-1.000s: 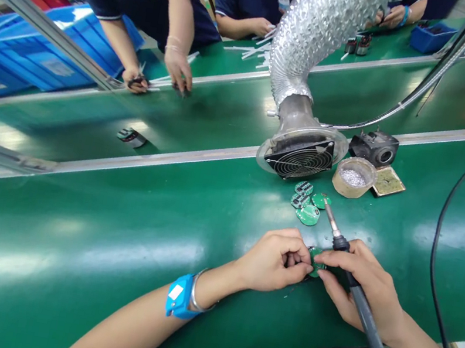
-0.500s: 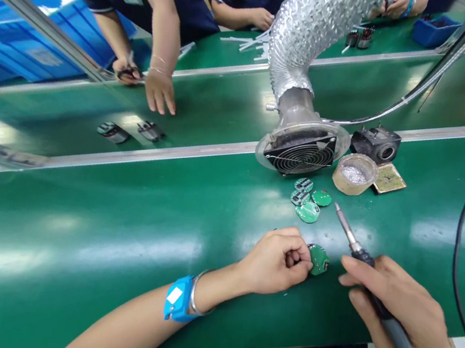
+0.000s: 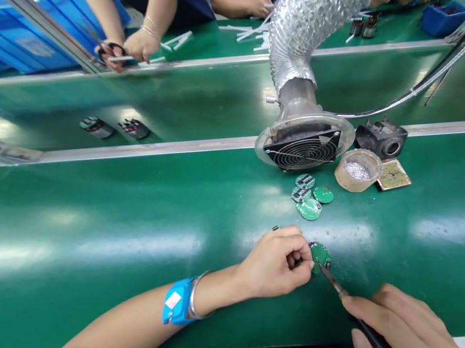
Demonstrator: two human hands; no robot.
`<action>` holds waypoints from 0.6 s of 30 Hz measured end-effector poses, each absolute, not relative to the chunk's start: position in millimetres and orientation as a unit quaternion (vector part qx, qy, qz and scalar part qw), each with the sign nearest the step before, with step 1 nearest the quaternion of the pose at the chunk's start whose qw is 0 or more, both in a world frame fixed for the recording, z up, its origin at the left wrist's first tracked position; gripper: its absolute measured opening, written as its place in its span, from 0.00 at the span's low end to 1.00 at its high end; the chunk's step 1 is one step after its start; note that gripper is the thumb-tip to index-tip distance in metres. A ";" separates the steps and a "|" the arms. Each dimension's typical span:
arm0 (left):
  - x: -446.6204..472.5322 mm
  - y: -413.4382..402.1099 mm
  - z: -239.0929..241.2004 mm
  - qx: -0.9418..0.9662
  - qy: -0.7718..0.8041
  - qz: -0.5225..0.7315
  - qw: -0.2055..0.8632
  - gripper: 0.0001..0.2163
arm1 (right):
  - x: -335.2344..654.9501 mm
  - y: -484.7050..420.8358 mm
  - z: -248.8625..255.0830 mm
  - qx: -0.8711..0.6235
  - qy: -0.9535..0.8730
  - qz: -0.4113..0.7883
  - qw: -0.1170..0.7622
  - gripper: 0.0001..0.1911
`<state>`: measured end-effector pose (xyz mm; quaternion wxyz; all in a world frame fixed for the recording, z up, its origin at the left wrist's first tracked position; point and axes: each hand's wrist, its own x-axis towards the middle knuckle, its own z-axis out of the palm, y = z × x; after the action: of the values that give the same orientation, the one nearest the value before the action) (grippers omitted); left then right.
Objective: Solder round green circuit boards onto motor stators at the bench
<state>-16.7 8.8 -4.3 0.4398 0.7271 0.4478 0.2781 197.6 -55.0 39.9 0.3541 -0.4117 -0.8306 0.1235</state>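
Observation:
Between the closed fingertips of my left hand is the edge of a round green circuit board, low over the green bench. A blue strap circles my left wrist. My right hand grips a soldering iron like a pen, its tip touching or just over the board's face. Part of another small piece peeks out behind my left hand, mostly hidden. Beyond the hands lies a small group of round circuit boards, some green side up, some with dark parts showing.
A fan hood on a silver duct hangs over the bench. Near it are a tub of silvery material, a square pad and a dark iron holder. Co-workers' hands work across the belt.
My right hand has brought the iron's tip from near the tub down to the board. Across the belt, a co-worker's hands have come together. Two motor-like parts on the belt have shifted left.

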 end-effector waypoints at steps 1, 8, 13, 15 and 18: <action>-16.6 8.3 -4.5 0.729 0.449 0.279 0.435 0.02 | 197.4 -55.4 40.4 -0.416 -0.831 0.122 0.350 0.16; -14.7 5.4 -4.8 0.735 0.454 0.286 0.414 0.02 | 195.0 -55.9 42.4 -0.408 -0.836 0.130 0.344 0.17; -14.1 5.5 -3.6 0.738 0.454 0.289 0.407 0.02 | 200.2 -60.5 40.6 -0.442 -0.814 0.144 0.349 0.18; -13.5 5.2 -3.3 0.740 0.454 0.288 0.404 0.02 | 201.4 -57.6 35.7 -0.442 -0.803 0.156 0.368 0.21; -12.2 5.1 -2.0 0.744 0.457 0.279 0.399 0.02 | 196.7 -44.2 21.9 -0.427 -0.801 0.146 0.394 0.24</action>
<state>-12.2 5.1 -2.0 0.3994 0.7441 0.4570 0.2792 196.7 -44.2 21.9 0.3936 -0.4272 -0.8007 0.1465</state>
